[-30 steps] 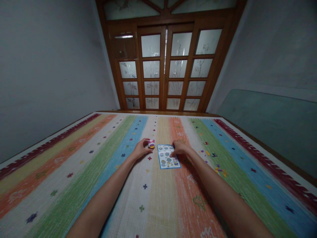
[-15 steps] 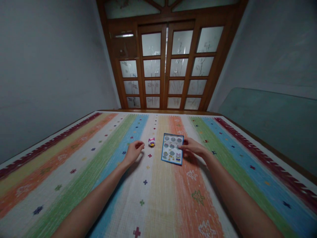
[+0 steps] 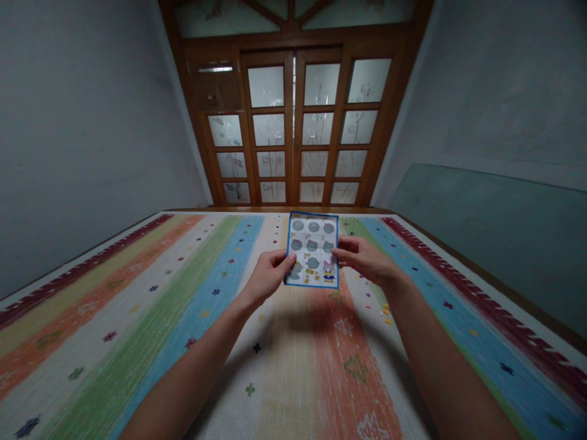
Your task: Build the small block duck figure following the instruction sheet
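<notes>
A blue-edged instruction sheet (image 3: 312,249) is held up above the table, its face toward me. Grey round shapes are printed on it in rows, with a small coloured duck character at the lower right. My left hand (image 3: 270,272) pinches the sheet's lower left edge, thumb in front. On the opposite side, my right hand (image 3: 364,260) grips the right edge between thumb and fingers. Several small yellow pieces (image 3: 386,313) lie on the cloth beside my right forearm. The small pink, white and purple toy figure is out of sight.
A striped, patterned tablecloth (image 3: 293,379) covers the table. Past its far edge stand wooden doors (image 3: 296,122) with glass panes. A pale greenish panel (image 3: 495,226) leans along the right wall.
The instruction sheet has been lifted off the cloth toward me. My left hand has moved right and taken its left edge. The toy figure has gone from view, and the yellow pieces now show.
</notes>
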`<state>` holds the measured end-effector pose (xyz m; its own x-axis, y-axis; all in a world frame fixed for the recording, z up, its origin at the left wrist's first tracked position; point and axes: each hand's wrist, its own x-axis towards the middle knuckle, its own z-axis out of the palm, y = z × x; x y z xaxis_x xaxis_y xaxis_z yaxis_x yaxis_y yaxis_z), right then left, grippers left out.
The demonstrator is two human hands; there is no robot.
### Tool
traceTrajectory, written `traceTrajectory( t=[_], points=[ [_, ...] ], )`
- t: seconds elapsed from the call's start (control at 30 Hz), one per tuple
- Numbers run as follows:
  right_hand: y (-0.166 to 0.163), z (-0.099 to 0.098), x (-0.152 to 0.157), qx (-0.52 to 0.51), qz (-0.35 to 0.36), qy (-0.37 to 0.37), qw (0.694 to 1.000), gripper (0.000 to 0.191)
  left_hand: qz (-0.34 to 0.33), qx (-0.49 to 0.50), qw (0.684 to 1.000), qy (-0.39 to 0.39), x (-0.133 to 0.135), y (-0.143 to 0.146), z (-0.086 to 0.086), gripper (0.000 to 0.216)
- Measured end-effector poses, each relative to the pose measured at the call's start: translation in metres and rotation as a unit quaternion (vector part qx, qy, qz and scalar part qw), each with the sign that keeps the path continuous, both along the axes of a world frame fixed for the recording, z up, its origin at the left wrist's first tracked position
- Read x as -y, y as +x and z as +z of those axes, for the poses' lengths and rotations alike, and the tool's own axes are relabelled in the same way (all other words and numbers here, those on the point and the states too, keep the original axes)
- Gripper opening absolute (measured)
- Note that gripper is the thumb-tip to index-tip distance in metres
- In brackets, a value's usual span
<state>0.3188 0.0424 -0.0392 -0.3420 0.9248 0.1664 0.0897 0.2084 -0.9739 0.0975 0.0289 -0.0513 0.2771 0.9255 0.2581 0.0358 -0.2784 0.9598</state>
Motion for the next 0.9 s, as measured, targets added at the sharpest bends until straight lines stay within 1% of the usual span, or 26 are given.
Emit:
traceTrajectory(
  t=[0.07,0.23,0.43,0.7,0.9],
  points=[
    [-0.002,0.005,0.004,0.013,0.006,0.009,1.000,0.037,0.018,0.014,1.000,0.013,-0.002,0.000,0.005,0.040],
    [-0.009,0.017,0.012,0.016,0.000,0.041,0.999,0.042,0.037,0.030,0.998,0.033,-0.001,-0.004,0.016,0.042],
    [-0.013,0.026,0.024,0.026,-0.020,0.097,0.995,0.040,0.024,0.018,0.997,0.072,0.008,-0.011,0.027,0.045],
    [-0.015,0.028,0.027,0.028,-0.042,0.114,0.992,0.040,0.022,-0.017,0.996,0.082,0.010,-0.014,0.032,0.047],
    [-0.016,0.027,0.027,0.029,-0.037,0.117,0.992,0.041,0.015,-0.021,0.994,0.102,0.008,-0.017,0.033,0.046]
  ],
)
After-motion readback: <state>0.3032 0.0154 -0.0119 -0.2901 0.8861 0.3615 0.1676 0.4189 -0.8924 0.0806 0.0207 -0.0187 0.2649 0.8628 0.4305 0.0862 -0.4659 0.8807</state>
